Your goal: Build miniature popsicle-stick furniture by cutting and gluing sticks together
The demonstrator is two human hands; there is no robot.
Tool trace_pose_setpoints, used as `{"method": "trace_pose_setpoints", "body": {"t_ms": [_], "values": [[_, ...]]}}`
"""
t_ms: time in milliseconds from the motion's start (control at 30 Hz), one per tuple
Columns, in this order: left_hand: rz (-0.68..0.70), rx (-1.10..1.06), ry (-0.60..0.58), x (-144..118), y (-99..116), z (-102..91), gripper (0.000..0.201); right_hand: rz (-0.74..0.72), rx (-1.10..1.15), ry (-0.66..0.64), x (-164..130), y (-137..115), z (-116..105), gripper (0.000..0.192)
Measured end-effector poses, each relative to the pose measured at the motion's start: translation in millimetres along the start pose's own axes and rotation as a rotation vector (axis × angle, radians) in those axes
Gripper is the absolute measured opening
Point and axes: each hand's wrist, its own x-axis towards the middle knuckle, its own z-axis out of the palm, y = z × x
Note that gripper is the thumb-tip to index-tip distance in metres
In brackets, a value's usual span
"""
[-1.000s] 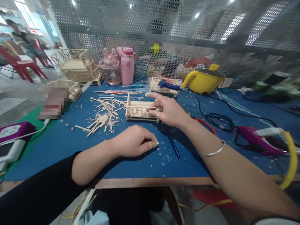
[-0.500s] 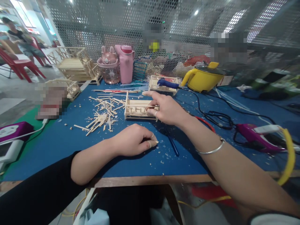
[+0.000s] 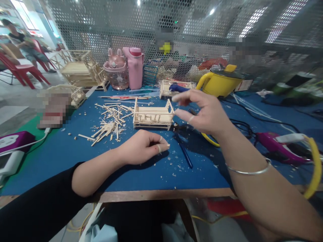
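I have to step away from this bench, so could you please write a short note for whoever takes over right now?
Left hand: loosely closed, resting on the blue table, pinching a tiny light scrap at the fingertips.
Right hand: raised beside the small stick frame, fingers spread, holding nothing, not touching it.
Frame stands upright on the table; loose sticks lie left of it, a blue pen-like tool in front, to its right.
Done: frame has sides and rails. Left: cannot tell how much remains; loose sticks unused.
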Motion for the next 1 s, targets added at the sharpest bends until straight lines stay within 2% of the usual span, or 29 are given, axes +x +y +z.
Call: {"method": "trace_pose_setpoints", "body": {"t_ms": [67, 200, 300, 533, 667, 733, 800, 833, 867, 933, 1000], "values": [[-0.046, -0.134, 0.043, 1, -1, -0.5, 0.027, -0.024, 0.004, -0.069, -4, -5, -6, 0.013], [-0.088, -0.222, 0.051, 2, 0, -3.2, 0.029, -0.169, 0.079, -0.293, -9, -14, -2, 0.010], [-0.120, -0.225, 0.033, 1, 2, -5.8, 0.029, -0.253, 0.093, -0.312, -10, -16, 4, 0.012], [-0.091, -0.194, 0.070, 3, 3, -7.1, 0.026, -0.258, 0.073, -0.357, -10, -20, 5, 0.012], [-0.060, -0.027, 0.112, 1, 9, -10.9, 0.031, -0.253, 0.015, -0.355, -10, -15, 6, 0.014], [-0.002, 0.135, 0.241, -2, 14, -20.9, 0.028, -0.221, -0.049, -0.293, -9, -9, 7, 0.014], [0.091, 0.278, 0.455, -2, 19, -36.5, 0.028, -0.198, -0.102, -0.194, -7, -1, 11, 0.014], [0.140, 0.327, 0.543, -1, 20, -45.3, 0.034, -0.200, -0.121, -0.144, -7, 2, 14, 0.014], [0.196, 0.363, 0.566, 1, 21, -53.8, 0.043, -0.211, -0.138, -0.099, -7, 5, 18, 0.014], [0.258, 0.438, 0.415, 8, 22, -67.2, 0.069, -0.250, -0.187, -0.027, -7, 9, 28, 0.015], [0.227, 0.550, 0.227, 18, 20, -73.2, 0.083, -0.284, -0.251, 0.029, -8, 12, 39, 0.017]]}}
